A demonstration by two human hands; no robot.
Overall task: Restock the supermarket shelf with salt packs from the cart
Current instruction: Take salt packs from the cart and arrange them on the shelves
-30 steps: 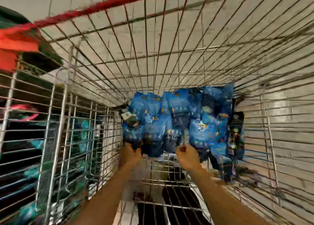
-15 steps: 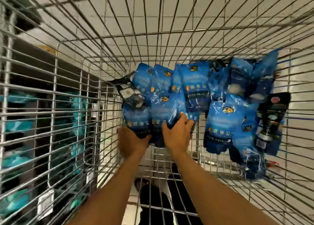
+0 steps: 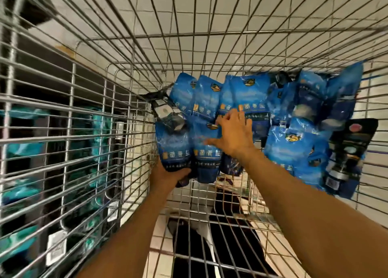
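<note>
Head camera looks steeply down, close, into the wire cart (image 3: 189, 34)

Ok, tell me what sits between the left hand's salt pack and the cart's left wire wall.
In the head view, nothing sits between the left hand, its salt pack and the cart's left wire wall. A dark pack lies higher up.

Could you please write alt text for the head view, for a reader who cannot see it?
Two bare arms reach into a wire cart at a heap of blue salt packs. The left hand grips the bottom of one pack; the right hand lies open on the heap.
</note>
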